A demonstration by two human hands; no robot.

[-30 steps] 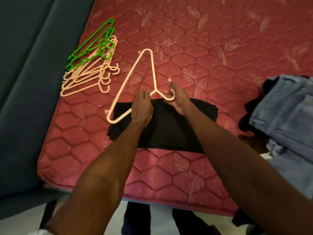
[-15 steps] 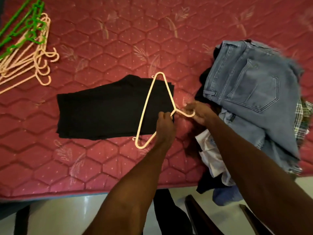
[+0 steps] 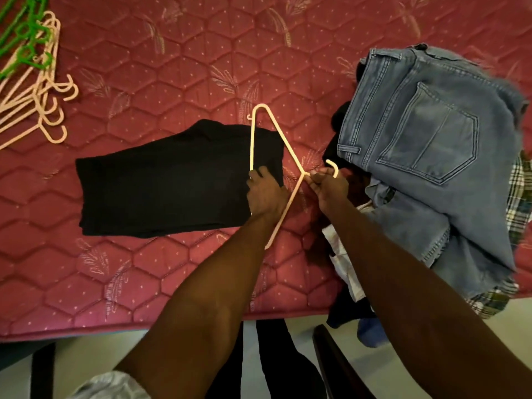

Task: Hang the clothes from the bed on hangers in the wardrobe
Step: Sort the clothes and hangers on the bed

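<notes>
A folded black garment [image 3: 167, 182] lies flat on the red quilted mattress [image 3: 172, 82]. A cream plastic hanger [image 3: 283, 139] rests over the garment's right end. My left hand [image 3: 264, 194] grips the hanger's bottom bar where it crosses the black cloth; the bar's lower half is hidden under the hand. My right hand [image 3: 331, 187] pinches the hanger's neck just below its hook. To the right sits a pile of clothes with folded blue jeans [image 3: 426, 133] on top and a plaid shirt [image 3: 521, 203] beneath.
A stack of cream hangers [image 3: 43, 110] and green hangers [image 3: 20, 33] lies at the mattress's upper left. The mattress's near edge [image 3: 144, 323] runs across the lower view, with pale floor and dark furniture legs below it.
The view has swung right, bringing the jeans pile in. Both hands carried the hanger from the garment's left end to its right end.
</notes>
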